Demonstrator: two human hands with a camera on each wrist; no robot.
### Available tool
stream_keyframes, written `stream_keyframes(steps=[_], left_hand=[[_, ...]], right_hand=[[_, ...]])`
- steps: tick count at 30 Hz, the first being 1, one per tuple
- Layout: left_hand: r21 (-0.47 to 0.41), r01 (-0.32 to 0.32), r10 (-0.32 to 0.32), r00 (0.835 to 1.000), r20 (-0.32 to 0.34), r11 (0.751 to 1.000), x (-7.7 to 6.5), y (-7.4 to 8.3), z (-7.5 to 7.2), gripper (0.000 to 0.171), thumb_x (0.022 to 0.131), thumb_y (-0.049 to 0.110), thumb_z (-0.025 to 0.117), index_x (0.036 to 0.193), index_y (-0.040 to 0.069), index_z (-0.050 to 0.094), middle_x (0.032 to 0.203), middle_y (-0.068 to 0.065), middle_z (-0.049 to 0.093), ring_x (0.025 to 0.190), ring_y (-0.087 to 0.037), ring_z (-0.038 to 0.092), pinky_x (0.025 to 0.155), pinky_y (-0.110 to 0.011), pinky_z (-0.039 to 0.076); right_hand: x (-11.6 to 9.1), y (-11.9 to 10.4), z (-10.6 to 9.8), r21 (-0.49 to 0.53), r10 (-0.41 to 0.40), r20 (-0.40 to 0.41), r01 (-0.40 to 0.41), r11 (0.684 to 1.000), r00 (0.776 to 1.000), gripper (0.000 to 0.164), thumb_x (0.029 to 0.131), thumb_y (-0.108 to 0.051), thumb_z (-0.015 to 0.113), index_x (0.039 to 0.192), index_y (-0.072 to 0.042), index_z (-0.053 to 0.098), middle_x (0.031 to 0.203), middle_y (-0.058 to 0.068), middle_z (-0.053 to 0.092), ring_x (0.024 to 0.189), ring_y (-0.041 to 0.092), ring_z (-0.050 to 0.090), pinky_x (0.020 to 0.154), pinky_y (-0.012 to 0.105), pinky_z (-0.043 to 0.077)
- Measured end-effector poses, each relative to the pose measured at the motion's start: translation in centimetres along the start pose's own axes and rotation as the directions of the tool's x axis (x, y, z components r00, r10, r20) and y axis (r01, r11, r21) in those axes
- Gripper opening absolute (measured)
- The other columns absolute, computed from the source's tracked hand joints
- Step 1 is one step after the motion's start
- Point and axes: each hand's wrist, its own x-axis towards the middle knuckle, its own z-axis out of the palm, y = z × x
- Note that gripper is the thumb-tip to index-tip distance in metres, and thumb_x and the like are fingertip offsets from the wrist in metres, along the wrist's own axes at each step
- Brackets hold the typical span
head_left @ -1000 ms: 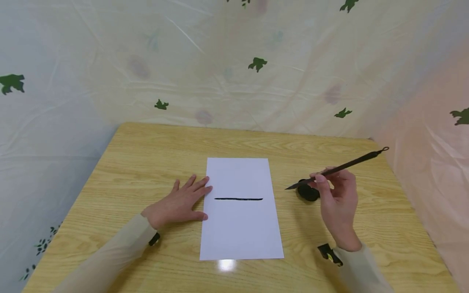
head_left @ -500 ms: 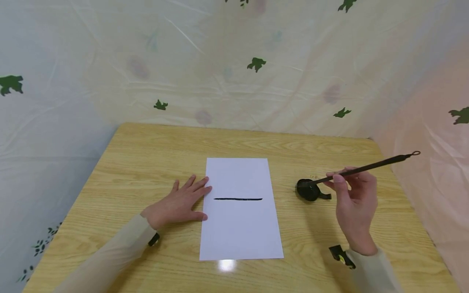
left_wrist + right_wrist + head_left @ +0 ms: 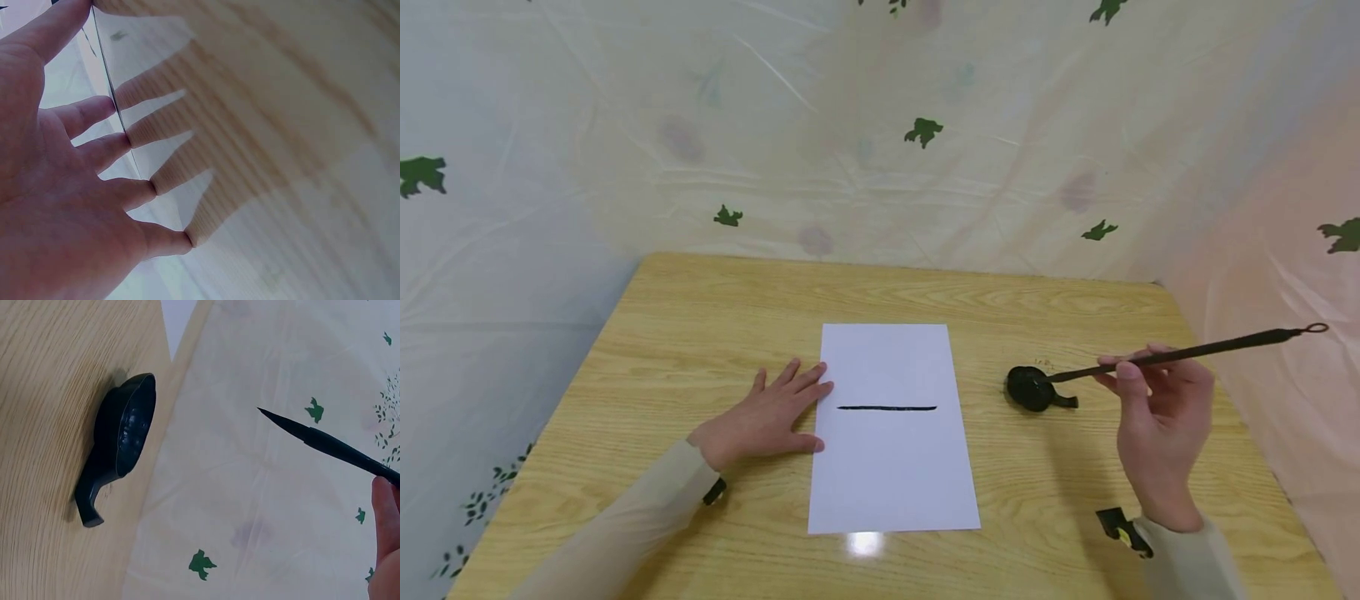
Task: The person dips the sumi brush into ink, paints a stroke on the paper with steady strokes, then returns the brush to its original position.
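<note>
My left hand (image 3: 760,423) lies flat with spread fingers, its fingertips on the left edge of a white sheet of paper (image 3: 891,475). A single black horizontal stroke (image 3: 887,408) crosses the sheet's middle. My right hand (image 3: 1165,425) pinches a dark calligraphy brush (image 3: 1210,347) between thumb and fingers. The brush's pointed black tip (image 3: 281,422) stands in the air in the right wrist view, apart from the ink dish. That dish (image 3: 1030,389), black and rounded with a short curved handle, sits on the table right of the paper. In the left wrist view, my left fingertips (image 3: 172,240) meet the glossy tabletop.
The wood-grain table (image 3: 715,308) ends at a pale curtain (image 3: 850,125) with green leaf-like prints, which hangs behind it and along both sides. Small brownish specks lie just behind the ink dish. A light reflects on the table below the paper.
My right hand has moved right with the brush, from in front of the ink dish to its right side, uncovering the dish and its handle. My left hand and the paper have stayed put.
</note>
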Motion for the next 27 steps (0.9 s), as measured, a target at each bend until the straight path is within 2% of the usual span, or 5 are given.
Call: stream_keyframes(steps=[11, 14, 22, 24, 27], left_hand=[[0.004, -0.011, 0.011, 1.000, -0.008, 1.000, -0.1, 0.1, -0.1, 0.083, 0.095, 0.049, 0.072, 0.160, 0.010, 0.039, 0.171, -0.012, 0.022, 0.156, -0.048, 0.009, 0.109, -0.082, 0.011], [0.008, -0.012, 0.012, 1.000, -0.007, 1.000, -0.1, 0.1, -0.1, 0.083, 0.095, 0.049, 0.072, 0.160, 0.010, 0.039, 0.171, -0.012, 0.021, 0.156, -0.048, 0.009, 0.110, -0.082, 0.011], [-0.001, -0.010, 0.010, 1.000, -0.002, 1.000, -0.1, 0.1, -0.2, 0.083, 0.095, 0.049, 0.072, 0.161, 0.010, 0.038, 0.172, -0.012, 0.020, 0.156, -0.047, 0.008, 0.110, -0.082, 0.010], [-0.001, -0.012, 0.012, 1.000, -0.002, 1.000, -0.1, 0.1, -0.2, 0.083, 0.096, 0.049, 0.072, 0.161, 0.010, 0.038, 0.171, -0.012, 0.020, 0.156, -0.048, 0.008, 0.110, -0.082, 0.010], [0.001, -0.010, 0.010, 1.000, -0.001, 1.000, -0.1, 0.0, -0.2, 0.083, 0.096, 0.049, 0.072, 0.161, 0.010, 0.038, 0.171, -0.013, 0.021, 0.156, -0.048, 0.009, 0.110, -0.082, 0.009]], right_hand=[[0.6, -0.5, -1.4, 0.027, -0.100, 0.042, 0.099, 0.995, 0.994, 0.030, 0.092, 0.023, 0.059, 0.118, 0.027, 0.044, 0.102, 0.026, 0.066, 0.096, 0.028, 0.074, 0.089, 0.029, 0.058], [0.7, -0.6, -1.7, -0.111, -0.135, 0.078, 0.143, 0.983, 0.988, 0.028, 0.094, 0.018, 0.062, 0.114, 0.028, 0.046, 0.102, 0.024, 0.068, 0.098, 0.023, 0.075, 0.089, 0.025, 0.057], [-0.1, -1.0, -3.1, -0.479, -0.077, 0.208, 0.171, 0.861, 0.975, 0.017, 0.096, 0.012, 0.064, 0.108, 0.024, 0.062, 0.110, 0.011, 0.074, 0.103, 0.006, 0.071, 0.087, 0.013, 0.052], [-0.3, -0.9, -3.5, -0.526, -0.071, 0.253, 0.199, 0.827, 0.965, 0.017, 0.098, 0.007, 0.065, 0.106, 0.022, 0.065, 0.108, 0.013, 0.075, 0.103, 0.002, 0.070, 0.086, 0.011, 0.051], [-0.4, -0.5, -3.8, -0.521, -0.103, 0.316, 0.263, 0.812, 0.943, 0.025, 0.101, -0.004, 0.067, 0.102, 0.022, 0.066, 0.103, 0.022, 0.073, 0.106, 0.001, 0.069, 0.086, 0.010, 0.050]])
